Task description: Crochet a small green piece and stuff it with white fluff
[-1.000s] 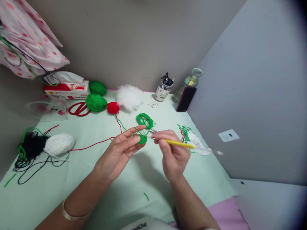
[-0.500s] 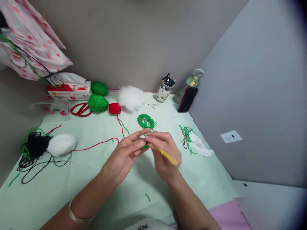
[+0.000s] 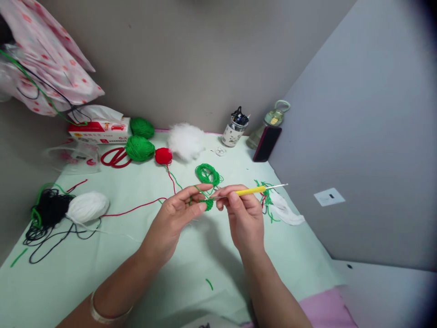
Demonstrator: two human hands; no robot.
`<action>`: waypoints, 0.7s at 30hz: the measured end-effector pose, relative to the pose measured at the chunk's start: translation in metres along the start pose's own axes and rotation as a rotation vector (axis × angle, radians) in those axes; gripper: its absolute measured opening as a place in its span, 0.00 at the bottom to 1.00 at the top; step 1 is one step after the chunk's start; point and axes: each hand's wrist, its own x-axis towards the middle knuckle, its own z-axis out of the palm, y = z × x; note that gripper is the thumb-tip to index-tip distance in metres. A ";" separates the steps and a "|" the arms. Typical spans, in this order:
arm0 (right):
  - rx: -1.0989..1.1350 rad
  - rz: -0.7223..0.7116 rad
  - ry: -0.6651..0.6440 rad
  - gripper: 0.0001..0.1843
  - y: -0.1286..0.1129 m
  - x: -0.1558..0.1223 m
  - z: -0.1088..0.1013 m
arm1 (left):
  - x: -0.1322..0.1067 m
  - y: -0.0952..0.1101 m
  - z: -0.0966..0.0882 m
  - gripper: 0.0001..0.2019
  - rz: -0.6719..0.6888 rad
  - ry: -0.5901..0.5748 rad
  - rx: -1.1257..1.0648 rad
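Observation:
My left hand (image 3: 177,214) pinches a small green crochet piece (image 3: 207,205) between thumb and fingers, with green yarn running over the forefinger. In my right hand (image 3: 244,214) is a crochet hook with a yellow handle (image 3: 251,191). One thin metal end of it points left and touches the green piece; the other metal end sticks out to the right. Just behind my hands lies a loose coil of green yarn (image 3: 207,174). Where exactly the hook tip enters the piece is too small to make out.
Green yarn balls (image 3: 140,148), a red yarn ball (image 3: 163,156), red-handled scissors (image 3: 116,157) and white stuffing (image 3: 186,141) lie along the back. White yarn (image 3: 88,207) and black yarn (image 3: 54,209) sit left. Yarn scraps (image 3: 268,193), a phone (image 3: 267,144) and a pen cup (image 3: 234,131) stand right.
The yellow hook has swung from slanting down toward my right palm to lying almost level, its far end now pointing right. My right hand has turned, and the green piece shows more.

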 end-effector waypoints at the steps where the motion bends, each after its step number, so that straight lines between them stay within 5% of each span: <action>1: -0.012 -0.014 -0.011 0.10 -0.001 0.000 0.000 | 0.000 0.000 -0.001 0.13 0.003 0.014 0.018; 5: -0.192 -0.166 -0.059 0.10 -0.007 -0.004 0.000 | -0.001 0.000 -0.002 0.14 0.044 0.057 0.119; 10: -0.652 -0.627 -0.180 0.14 -0.004 -0.010 0.004 | -0.004 -0.001 0.004 0.16 0.202 0.236 0.394; 14: -0.916 -0.833 -0.116 0.18 0.005 -0.014 0.005 | -0.004 -0.004 0.009 0.22 0.128 0.222 0.176; 18: -0.609 -0.608 -0.037 0.14 0.002 -0.010 0.002 | 0.001 -0.002 0.005 0.20 -0.126 -0.001 -0.246; 21: -0.249 -0.321 0.000 0.10 -0.002 -0.004 0.001 | 0.002 0.001 0.002 0.19 -0.101 0.009 -0.238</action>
